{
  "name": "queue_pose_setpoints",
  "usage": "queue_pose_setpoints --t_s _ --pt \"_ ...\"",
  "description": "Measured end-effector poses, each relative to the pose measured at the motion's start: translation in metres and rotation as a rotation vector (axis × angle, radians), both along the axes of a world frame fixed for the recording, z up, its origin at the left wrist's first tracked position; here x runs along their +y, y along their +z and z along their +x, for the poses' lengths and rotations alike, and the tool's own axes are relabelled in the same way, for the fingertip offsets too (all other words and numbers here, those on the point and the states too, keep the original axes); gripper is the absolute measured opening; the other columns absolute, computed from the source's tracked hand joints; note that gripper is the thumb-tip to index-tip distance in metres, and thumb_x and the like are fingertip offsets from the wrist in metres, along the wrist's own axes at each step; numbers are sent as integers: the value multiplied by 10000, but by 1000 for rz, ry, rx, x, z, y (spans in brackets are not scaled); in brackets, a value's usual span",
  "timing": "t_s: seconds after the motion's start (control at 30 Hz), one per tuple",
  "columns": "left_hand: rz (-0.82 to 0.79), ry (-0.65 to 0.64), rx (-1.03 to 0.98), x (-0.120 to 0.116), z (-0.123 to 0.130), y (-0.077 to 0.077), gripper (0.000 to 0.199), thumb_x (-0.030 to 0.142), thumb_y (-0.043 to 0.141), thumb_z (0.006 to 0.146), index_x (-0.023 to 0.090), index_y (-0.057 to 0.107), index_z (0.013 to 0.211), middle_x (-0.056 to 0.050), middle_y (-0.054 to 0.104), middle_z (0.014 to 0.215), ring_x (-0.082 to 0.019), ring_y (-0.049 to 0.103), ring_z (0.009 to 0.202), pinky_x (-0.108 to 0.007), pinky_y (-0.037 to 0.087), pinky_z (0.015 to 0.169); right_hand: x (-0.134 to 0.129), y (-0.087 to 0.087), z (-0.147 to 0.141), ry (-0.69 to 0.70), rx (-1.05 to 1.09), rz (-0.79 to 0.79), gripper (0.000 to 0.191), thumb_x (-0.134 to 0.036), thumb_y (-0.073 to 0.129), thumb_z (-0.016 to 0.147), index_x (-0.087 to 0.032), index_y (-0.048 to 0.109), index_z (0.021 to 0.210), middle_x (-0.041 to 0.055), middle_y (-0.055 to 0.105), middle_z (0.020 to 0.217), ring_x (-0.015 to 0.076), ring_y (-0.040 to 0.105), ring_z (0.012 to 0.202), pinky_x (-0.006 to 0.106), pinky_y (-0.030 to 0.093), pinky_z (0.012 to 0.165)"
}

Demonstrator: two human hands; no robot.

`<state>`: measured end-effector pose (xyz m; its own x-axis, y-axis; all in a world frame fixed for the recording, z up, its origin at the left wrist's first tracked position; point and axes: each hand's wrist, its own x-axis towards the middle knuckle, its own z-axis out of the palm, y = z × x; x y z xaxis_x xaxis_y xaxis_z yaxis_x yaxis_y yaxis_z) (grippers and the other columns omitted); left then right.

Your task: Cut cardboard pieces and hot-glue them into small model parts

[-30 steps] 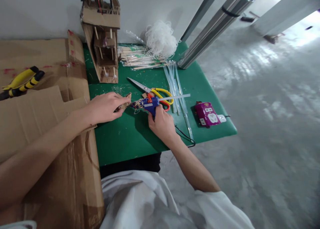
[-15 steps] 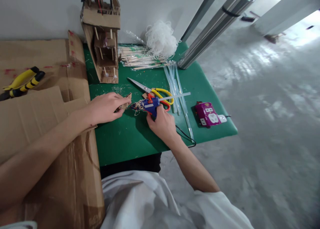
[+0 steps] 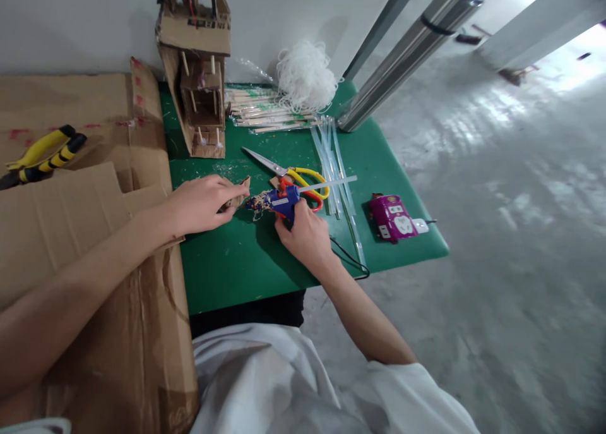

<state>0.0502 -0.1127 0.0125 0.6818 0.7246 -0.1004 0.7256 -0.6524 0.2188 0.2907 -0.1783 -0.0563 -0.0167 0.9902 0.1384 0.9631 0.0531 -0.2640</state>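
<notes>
My left hand (image 3: 204, 201) is closed on a small piece of cardboard (image 3: 244, 184), most of it hidden beneath the fingers. Wrapped round the handle of a blue hot glue gun (image 3: 283, 200), my right hand (image 3: 307, 235) keeps its nozzle pointing left, close to the cardboard piece. Debris clings around the gun's front end, and a clear glue stick (image 3: 331, 183) sticks out of its back. Just behind the gun lie scissors (image 3: 269, 163) with yellow and orange handles, partly covered by it.
A cardboard structure (image 3: 194, 39) stands at the back of the green table (image 3: 222, 276). Beside it are wrapped wooden sticks (image 3: 265, 113), white rubber bands (image 3: 307, 77) and loose glue sticks (image 3: 336, 162). A purple power socket (image 3: 392, 218) sits right, a metal post (image 3: 402, 61) behind; yellow-black pliers (image 3: 45, 156) rest on cardboard at left.
The glue gun and my right hand have shifted slightly left, bringing the nozzle nearer the cardboard piece. My left hand has stayed almost still.
</notes>
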Motion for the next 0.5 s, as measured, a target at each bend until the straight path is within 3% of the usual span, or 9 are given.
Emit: queue_pose_setpoints --t_s 0.5 --pt "-2 -17 -8 1 0 0 445 309 458 943 335 562 1374 -38 691 1253 -230 643 1117 -324 522 875 1 -3 1 12 -9 46 200 -358 454 967 -171 462 1036 125 662 917 260 650 787 313 370 565"
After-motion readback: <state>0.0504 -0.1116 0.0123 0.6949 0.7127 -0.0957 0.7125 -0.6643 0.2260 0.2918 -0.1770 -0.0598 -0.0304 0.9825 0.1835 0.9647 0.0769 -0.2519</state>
